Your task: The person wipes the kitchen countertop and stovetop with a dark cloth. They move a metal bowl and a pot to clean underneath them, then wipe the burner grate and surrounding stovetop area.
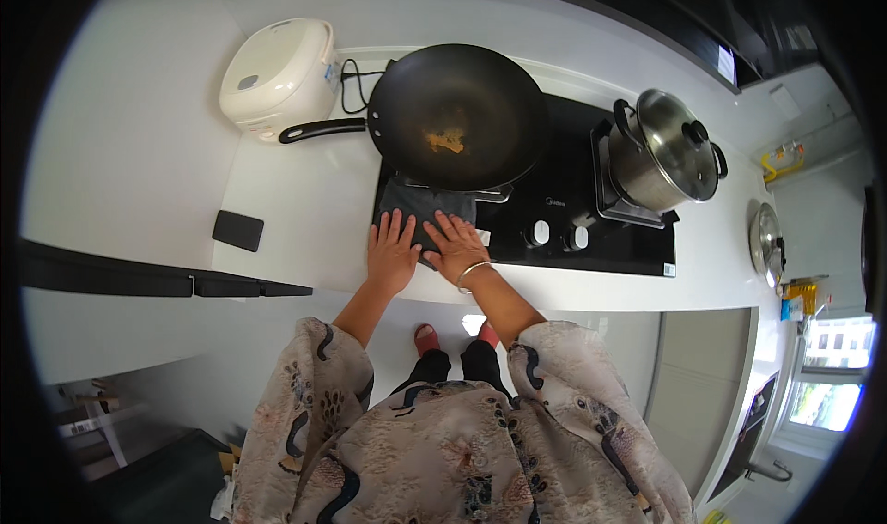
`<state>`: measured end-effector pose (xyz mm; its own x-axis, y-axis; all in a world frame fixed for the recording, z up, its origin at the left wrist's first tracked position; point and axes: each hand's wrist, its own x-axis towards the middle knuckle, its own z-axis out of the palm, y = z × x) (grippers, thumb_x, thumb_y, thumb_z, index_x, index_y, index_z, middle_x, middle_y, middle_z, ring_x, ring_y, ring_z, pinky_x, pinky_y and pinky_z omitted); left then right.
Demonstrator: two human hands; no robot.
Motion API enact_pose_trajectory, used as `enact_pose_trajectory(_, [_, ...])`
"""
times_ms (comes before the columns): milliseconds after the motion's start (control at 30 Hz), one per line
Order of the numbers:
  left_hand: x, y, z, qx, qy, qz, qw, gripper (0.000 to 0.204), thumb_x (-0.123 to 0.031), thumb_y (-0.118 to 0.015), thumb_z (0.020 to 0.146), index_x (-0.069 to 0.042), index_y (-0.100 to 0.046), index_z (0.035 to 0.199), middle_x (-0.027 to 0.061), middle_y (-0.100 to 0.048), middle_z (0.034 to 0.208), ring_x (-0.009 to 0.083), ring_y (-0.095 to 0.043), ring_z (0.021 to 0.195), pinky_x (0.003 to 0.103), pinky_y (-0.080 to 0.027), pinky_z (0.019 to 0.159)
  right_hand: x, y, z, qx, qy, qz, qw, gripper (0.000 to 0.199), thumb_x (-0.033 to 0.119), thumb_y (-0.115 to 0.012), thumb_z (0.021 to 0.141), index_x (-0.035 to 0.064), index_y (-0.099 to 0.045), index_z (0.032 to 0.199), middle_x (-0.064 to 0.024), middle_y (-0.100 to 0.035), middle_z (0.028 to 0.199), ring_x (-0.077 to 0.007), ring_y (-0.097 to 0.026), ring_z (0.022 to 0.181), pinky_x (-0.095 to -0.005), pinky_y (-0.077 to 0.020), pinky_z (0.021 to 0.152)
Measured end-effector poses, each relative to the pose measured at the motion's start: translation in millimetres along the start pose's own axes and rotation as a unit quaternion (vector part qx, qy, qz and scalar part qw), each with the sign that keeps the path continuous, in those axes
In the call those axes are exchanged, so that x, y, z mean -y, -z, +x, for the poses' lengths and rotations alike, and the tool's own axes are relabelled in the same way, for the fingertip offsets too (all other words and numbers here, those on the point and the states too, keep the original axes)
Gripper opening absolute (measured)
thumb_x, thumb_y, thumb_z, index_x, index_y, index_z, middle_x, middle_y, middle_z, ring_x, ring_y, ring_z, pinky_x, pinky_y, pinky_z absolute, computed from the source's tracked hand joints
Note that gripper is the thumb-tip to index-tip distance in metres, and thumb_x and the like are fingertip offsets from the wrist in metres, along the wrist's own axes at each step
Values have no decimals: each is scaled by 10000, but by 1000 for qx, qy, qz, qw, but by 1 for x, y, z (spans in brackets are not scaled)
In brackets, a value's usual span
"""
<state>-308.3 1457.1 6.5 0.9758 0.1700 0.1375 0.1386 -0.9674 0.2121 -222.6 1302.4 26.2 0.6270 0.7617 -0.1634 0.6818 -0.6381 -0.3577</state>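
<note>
A dark grey cloth (427,204) lies on the front left part of the black glass gas hob (605,249). My left hand (393,254) rests flat on its near part, fingers stretched out. Beside it, my right hand (454,245) also lies flat on the cloth, fingers spread, with a bangle (473,270) at the wrist. Just beyond my fingertips a large black wok (462,99) sits over the left burner, its handle pointing left. A brownish patch (446,141) shows on the wok's bottom. The cloth's far edge is partly hidden under the wok.
A steel pot (639,171) with a glass lid stands on the right burner. Two hob knobs (557,237) lie right of my hands. A white rice cooker (277,73) stands back left, a black flat rectangular object (238,231) nearer. Another lid (766,242) is far right.
</note>
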Motion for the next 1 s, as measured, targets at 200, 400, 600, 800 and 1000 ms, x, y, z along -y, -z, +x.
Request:
enact_pose_trajectory(200, [-69,-20,10,35,-64,-63,995,546,-299,-538,908,-120,-418,1410,160,-295,1506,336,-264,1392,484,-183,1131,-42,-2,-53,-114,-119,-5,986,645,460,-508,894,153,-366,1443,-123,-241,1535,-309,-232,1397,-440,-156,1148])
enact_pose_trajectory(400, [-80,-24,48,42,-102,-67,992,498,-244,-522,890,-124,-468,1370,120,-344,1489,308,-276,1385,462,-211,1119,-52,-8,-38,-211,-183,6,960,622,342,-597,852,116,-417,1402,-121,-332,1484,-303,-331,1317,-433,-251,1090])
enact_pose_trajectory(600, [-93,-10,15,50,-131,-72,988,595,-329,-627,829,-103,-477,1358,147,-360,1462,327,-310,1342,456,-270,1055,-50,-18,-75,-248,-153,20,956,551,233,-642,816,103,-500,1332,-115,-442,1400,-316,-428,1216,-418,-330,1042])
enact_pose_trajectory(800, [-115,-11,-2,45,-184,-80,979,638,-343,-664,796,-95,-478,1353,156,-360,1457,329,-302,1344,453,-283,1040,-67,-11,-121,-300,-116,12,947,456,200,-656,786,105,-586,1226,-94,-540,1303,-293,-484,1192,-409,-358,1021])
enact_pose_trajectory(1000, [-147,-5,-12,101,-212,-122,964,617,-244,-656,783,-114,-472,1357,126,-388,1443,305,-359,1292,446,-324,1002,-106,-5,-147,-353,-75,30,932,317,31,-651,730,81,-635,1042,-97,-626,1144,-313,-563,1061,-406,-437,937])
